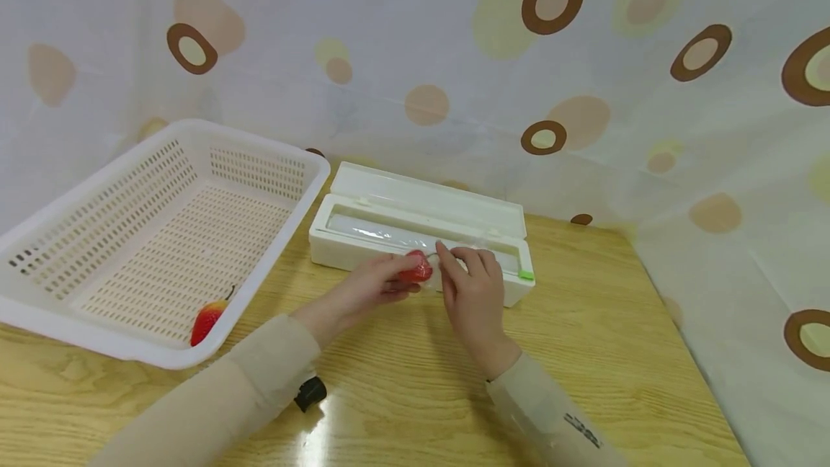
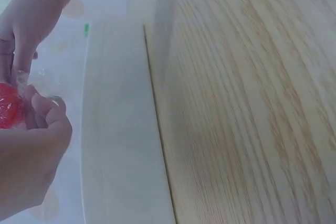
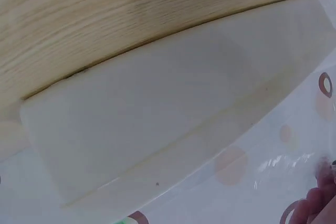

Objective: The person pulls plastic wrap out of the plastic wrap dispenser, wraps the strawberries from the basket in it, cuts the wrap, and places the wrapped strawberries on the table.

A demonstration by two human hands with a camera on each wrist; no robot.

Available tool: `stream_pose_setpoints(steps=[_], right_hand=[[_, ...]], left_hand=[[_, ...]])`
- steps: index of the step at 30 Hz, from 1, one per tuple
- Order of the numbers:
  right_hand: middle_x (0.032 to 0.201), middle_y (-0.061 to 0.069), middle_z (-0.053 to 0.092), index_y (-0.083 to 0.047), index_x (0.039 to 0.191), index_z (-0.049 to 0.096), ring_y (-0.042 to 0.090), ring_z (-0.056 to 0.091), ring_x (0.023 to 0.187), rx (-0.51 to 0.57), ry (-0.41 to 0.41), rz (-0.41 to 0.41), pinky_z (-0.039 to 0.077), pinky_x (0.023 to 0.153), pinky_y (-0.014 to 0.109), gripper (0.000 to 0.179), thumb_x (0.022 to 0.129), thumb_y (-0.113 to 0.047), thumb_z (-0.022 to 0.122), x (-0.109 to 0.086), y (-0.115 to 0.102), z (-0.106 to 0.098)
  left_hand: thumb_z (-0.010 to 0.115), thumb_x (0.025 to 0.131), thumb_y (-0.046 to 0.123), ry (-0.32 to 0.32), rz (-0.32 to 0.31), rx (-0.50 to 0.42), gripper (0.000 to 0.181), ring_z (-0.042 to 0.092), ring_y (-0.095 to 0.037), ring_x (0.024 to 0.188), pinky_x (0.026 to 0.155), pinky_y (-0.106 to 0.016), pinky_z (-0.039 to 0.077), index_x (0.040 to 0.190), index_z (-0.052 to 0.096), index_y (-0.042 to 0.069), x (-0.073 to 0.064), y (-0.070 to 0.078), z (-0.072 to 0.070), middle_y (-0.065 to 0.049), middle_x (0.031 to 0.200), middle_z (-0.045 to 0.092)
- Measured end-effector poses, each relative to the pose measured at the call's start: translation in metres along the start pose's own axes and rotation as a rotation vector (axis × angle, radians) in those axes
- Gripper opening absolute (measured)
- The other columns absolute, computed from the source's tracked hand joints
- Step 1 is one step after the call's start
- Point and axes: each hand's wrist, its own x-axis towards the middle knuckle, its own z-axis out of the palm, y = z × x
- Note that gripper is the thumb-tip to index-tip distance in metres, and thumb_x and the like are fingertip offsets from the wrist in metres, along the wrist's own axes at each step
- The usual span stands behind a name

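A red fruit covered in clear plastic film is held in my left hand, in front of the white cling film box. In the left wrist view the wrapped fruit shines at the left edge. My right hand pinches the gathered clear film beside the fruit. The white cling film box stands with its lid up, and a roll of film lies inside. Only fingertips of the right hand show in the right wrist view.
To the left stands a white perforated basket holding one red and yellow fruit with a dark stem. A small black object is by the left sleeve. Behind the wooden table hangs a patterned curtain.
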Motion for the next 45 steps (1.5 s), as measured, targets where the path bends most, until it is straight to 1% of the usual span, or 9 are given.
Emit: stream_pose_setpoints(steps=[3, 10, 17, 20, 23, 27, 33, 39, 45], right_hand=[[0.083, 0.012, 0.066, 0.0, 0.1, 0.067, 0.026, 0.057, 0.079, 0.177, -0.026, 0.188, 0.047, 0.071, 0.036, 0.017, 0.083, -0.003, 0.067, 0.005, -0.005, -0.002], [0.085, 0.011, 0.064, 0.005, 0.096, 0.065, 0.01, 0.06, 0.07, 0.697, -0.172, 0.915, 0.053, 0.066, 0.019, 0.017, 0.091, -0.01, 0.059, 0.019, -0.015, -0.004], [0.078, -0.001, 0.066, 0.01, 0.102, 0.062, 0.007, 0.065, 0.068, 1.123, -0.226, 1.252, 0.055, 0.066, 0.022, 0.021, 0.093, -0.006, 0.051, 0.032, -0.015, -0.005], [0.078, -0.001, 0.067, 0.0, 0.091, 0.066, 0.009, 0.064, 0.07, 1.27, -0.295, 1.285, 0.055, 0.069, 0.022, 0.023, 0.094, -0.004, 0.045, 0.035, -0.012, -0.009], [0.081, -0.002, 0.067, -0.009, 0.085, 0.066, 0.01, 0.064, 0.075, 1.348, -0.398, 1.26, 0.054, 0.072, 0.022, 0.029, 0.096, -0.008, 0.04, 0.037, -0.009, -0.013], [0.095, -0.002, 0.067, 0.0, 0.109, 0.062, 0.008, 0.065, 0.085, 1.235, -0.539, 1.155, 0.054, 0.08, 0.025, 0.025, 0.096, -0.014, 0.045, 0.039, -0.006, -0.016], [0.128, 0.018, 0.054, 0.005, 0.132, 0.045, 0.007, 0.061, 0.095, 1.026, -0.654, 1.04, 0.051, 0.09, 0.035, 0.041, 0.096, -0.015, 0.051, 0.04, -0.006, -0.018], [0.125, 0.023, 0.054, 0.008, 0.129, 0.047, 0.01, 0.065, 0.086, 1.054, -0.663, 1.044, 0.053, 0.085, 0.029, 0.04, 0.098, -0.018, 0.047, 0.037, -0.007, -0.016], [0.123, 0.022, 0.057, 0.008, 0.128, 0.048, 0.007, 0.065, 0.085, 1.061, -0.598, 1.087, 0.054, 0.081, 0.028, 0.039, 0.097, -0.015, 0.048, 0.037, -0.006, -0.016]], left_hand=[[0.044, 0.095, 0.027, -0.037, 0.019, -0.096, 0.037, 0.06, -0.009, 0.086, 0.081, -0.023, 0.047, 0.116, 0.051, -0.002, -0.002, 0.003, 0.003, 0.005, 0.092, 0.061], [0.044, 0.096, 0.028, 0.007, 0.018, -0.108, 0.036, 0.049, -0.018, 0.105, 0.094, -0.033, 0.041, 0.118, 0.049, 0.0, -0.005, 0.006, 0.008, -0.003, 0.11, 0.056], [0.048, 0.094, 0.024, 0.038, 0.01, -0.059, 0.028, 0.048, -0.022, 0.113, 0.11, -0.052, 0.027, 0.108, 0.054, 0.0, -0.005, 0.004, 0.005, -0.006, 0.111, 0.059], [0.05, 0.093, 0.019, 0.054, 0.018, -0.078, 0.021, 0.052, -0.016, 0.103, 0.109, -0.05, 0.031, 0.102, 0.053, 0.0, -0.004, 0.003, 0.005, -0.002, 0.102, 0.059], [0.053, 0.092, 0.017, 0.096, 0.008, -0.089, 0.03, 0.054, -0.014, 0.098, 0.106, -0.046, 0.036, 0.114, 0.048, -0.004, -0.002, 0.003, 0.007, -0.007, 0.108, 0.057], [0.055, 0.092, 0.016, 0.141, -0.013, -0.085, 0.053, 0.056, -0.019, 0.105, 0.105, -0.042, 0.039, 0.136, 0.034, -0.005, -0.001, 0.004, 0.009, -0.019, 0.126, 0.052], [0.053, 0.094, 0.014, 0.155, 0.014, -0.087, 0.041, 0.056, -0.019, 0.108, 0.104, -0.039, 0.041, 0.129, 0.049, -0.006, -0.001, 0.008, 0.011, -0.02, 0.13, 0.053], [0.052, 0.094, 0.021, 0.173, 0.029, -0.076, 0.043, 0.052, -0.025, 0.119, 0.104, -0.039, 0.04, 0.13, 0.049, -0.003, -0.001, 0.008, 0.011, -0.018, 0.132, 0.052], [0.048, 0.096, 0.027, 0.191, 0.032, -0.046, 0.044, 0.058, -0.022, 0.106, 0.103, -0.042, 0.041, 0.129, 0.05, -0.004, 0.0, 0.005, 0.01, -0.02, 0.128, 0.056]])
